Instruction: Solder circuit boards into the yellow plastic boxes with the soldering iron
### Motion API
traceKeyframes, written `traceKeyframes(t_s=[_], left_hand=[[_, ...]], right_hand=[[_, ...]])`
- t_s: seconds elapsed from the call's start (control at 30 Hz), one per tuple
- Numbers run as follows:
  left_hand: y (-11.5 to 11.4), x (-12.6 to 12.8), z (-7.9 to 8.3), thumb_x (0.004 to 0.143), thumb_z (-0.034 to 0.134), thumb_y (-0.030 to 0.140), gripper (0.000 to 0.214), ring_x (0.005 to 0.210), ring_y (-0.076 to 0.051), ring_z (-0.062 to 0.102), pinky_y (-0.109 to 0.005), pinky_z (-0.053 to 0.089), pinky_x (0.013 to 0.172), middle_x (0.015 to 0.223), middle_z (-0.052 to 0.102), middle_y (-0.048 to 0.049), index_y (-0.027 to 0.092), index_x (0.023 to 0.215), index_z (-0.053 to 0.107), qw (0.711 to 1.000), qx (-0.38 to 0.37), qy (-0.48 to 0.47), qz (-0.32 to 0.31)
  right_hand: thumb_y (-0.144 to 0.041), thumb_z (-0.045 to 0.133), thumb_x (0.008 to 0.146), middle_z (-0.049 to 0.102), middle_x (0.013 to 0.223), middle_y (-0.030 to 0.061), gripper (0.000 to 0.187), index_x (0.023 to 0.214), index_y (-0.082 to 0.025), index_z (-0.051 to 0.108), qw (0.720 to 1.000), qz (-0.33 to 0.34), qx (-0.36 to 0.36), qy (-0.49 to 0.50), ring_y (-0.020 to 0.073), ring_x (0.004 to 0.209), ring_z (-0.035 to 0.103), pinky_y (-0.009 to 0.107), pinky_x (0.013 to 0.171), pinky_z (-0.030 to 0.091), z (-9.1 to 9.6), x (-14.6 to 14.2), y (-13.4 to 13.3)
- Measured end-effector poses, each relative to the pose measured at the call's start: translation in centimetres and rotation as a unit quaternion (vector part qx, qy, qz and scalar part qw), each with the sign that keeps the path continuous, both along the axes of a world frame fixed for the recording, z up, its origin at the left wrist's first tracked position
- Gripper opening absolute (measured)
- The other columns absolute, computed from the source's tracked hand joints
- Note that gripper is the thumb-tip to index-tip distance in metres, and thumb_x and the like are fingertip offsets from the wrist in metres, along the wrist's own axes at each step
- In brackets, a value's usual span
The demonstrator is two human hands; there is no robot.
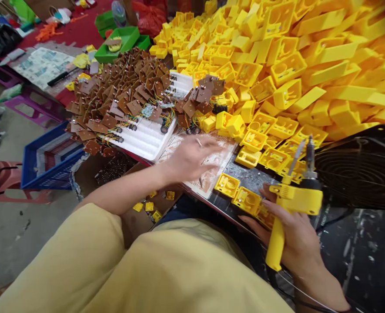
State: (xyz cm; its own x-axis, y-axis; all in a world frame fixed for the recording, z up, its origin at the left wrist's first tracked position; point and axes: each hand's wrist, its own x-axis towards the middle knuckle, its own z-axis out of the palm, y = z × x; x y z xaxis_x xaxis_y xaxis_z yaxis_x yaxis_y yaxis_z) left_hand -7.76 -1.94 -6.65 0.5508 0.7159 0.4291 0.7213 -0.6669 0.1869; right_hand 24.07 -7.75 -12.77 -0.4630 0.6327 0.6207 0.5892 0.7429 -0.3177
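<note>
My left hand (197,158), blurred by motion, hovers over a scuffed white board (208,184) on the table. Its fingers are stretched apart and I see nothing held in them. In my right hand (296,237) is a yellow soldering gun (282,221), its metal tip pointing up and away from me. Fingertips of that hand reach to a yellow plastic case (266,216) at the end of a short row. Beside it in the row lie two open cases, one in the middle (246,200) and one at the left (227,184).
A large heap of yellow cases (277,65) fills the back right. Brown circuit boards (120,91) with wires are piled left, around a white foam tray (149,134). A black fan (358,169) stands at right. A blue basket (53,163) sits at left.
</note>
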Motion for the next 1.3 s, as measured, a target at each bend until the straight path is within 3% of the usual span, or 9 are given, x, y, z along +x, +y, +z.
traceKeyframes(t_s=[0.07,0.13,0.23,0.33,0.53,0.7,0.9,1.1,1.3], left_hand=[[1.4,-4.0,2.0,0.108,0.044,0.054,0.045,0.117,-0.031,0.065,-0.052,0.045,0.105,0.119,0.074,-0.0115,0.023,0.123,0.073,0.985,0.029,0.016,0.168],[3.0,-8.1,3.3,0.102,0.053,0.061,0.047,0.122,-0.035,0.060,-0.057,0.043,0.106,0.123,0.072,-0.0122,0.023,0.121,0.073,0.964,0.020,0.051,0.260],[5.2,-12.4,3.6,0.095,0.062,0.068,0.047,0.129,-0.034,0.054,-0.059,0.039,0.111,0.128,0.071,-0.0074,0.024,0.106,0.074,0.950,-0.019,0.082,0.301],[5.4,-13.4,3.7,0.099,0.063,0.054,0.032,0.132,-0.030,0.055,-0.058,0.037,0.118,0.126,0.075,-0.0030,0.024,0.093,0.072,0.959,-0.025,0.097,0.264],[0.3,-9.5,5.1,0.103,0.052,0.034,0.028,0.101,-0.024,0.076,-0.043,0.055,0.098,0.104,0.082,-0.0063,0.022,0.103,0.078,0.981,-0.001,0.042,0.192],[-2.1,-4.2,2.0,0.099,0.055,0.025,0.026,0.090,-0.019,0.078,-0.029,0.058,0.084,0.099,0.083,-0.0056,0.017,0.102,0.079,0.990,-0.110,-0.034,0.085],[-0.8,-1.2,-0.9,0.099,0.057,0.019,0.029,0.103,-0.019,0.079,-0.030,0.058,0.098,0.111,0.084,-0.0084,0.016,0.118,0.080,0.965,-0.249,-0.076,0.027],[1.1,-1.1,0.9,0.096,0.059,0.019,0.030,0.101,-0.019,0.078,-0.031,0.058,0.093,0.111,0.084,-0.0065,0.019,0.116,0.081,0.933,-0.359,-0.020,0.002],[0.9,-0.3,2.7,0.094,0.060,0.025,0.025,0.093,-0.023,0.076,-0.034,0.055,0.088,0.097,0.083,-0.0065,0.019,0.103,0.082,0.952,-0.288,0.095,0.046]], right_hand=[[-0.034,0.086,0.087,0.073,0.128,0.0130,0.056,0.134,-0.021,0.057,1.000,-0.012,0.005,0.019,0.0303,0.110,0.075,0.041,0.086,0.062,-0.2,0.1,0.0],[-0.036,0.085,0.088,0.073,0.129,0.0130,0.056,0.134,-0.021,0.058,0.999,-0.019,0.019,0.031,0.0296,0.108,0.076,0.039,0.081,0.062,-0.3,0.0,0.0],[-0.044,0.082,0.090,0.077,0.119,0.0114,0.052,0.131,-0.020,0.060,0.998,-0.026,0.047,0.015,0.0275,0.097,0.078,0.036,0.071,0.061,0.1,0.0,0.2],[-0.047,0.078,0.093,0.077,0.117,0.0132,0.048,0.128,-0.018,0.061,0.998,-0.032,0.047,-0.007,0.0307,0.100,0.078,0.039,0.073,0.062,0.9,0.1,-0.1],[-0.040,0.076,0.095,0.073,0.119,0.0180,0.056,0.142,-0.019,0.053,0.999,-0.032,0.029,-0.017,0.0345,0.098,0.075,0.043,0.072,0.059,3.4,-2.5,0.3],[-0.040,0.068,0.101,0.066,0.088,0.0050,0.038,0.131,-0.019,0.057,0.995,0.032,0.014,-0.096,0.0242,0.079,0.069,0.038,0.079,0.058,4.5,-6.6,2.6],[-0.035,0.065,0.103,0.066,0.088,0.0034,0.036,0.133,-0.020,0.054,0.990,0.025,-0.001,-0.136,0.0222,0.081,0.069,0.036,0.082,0.058,4.3,-6.1,3.0],[-0.044,0.071,0.099,0.074,0.098,0.0051,0.041,0.131,-0.022,0.056,0.997,-0.007,0.030,-0.077,0.0233,0.087,0.075,0.039,0.087,0.062,4.8,-4.7,1.9],[-0.025,0.082,0.090,0.078,0.104,0.0049,0.036,0.120,-0.023,0.062,0.999,-0.010,0.027,-0.022,0.0214,0.090,0.077,0.034,0.082,0.062,5.1,-3.7,1.1]])
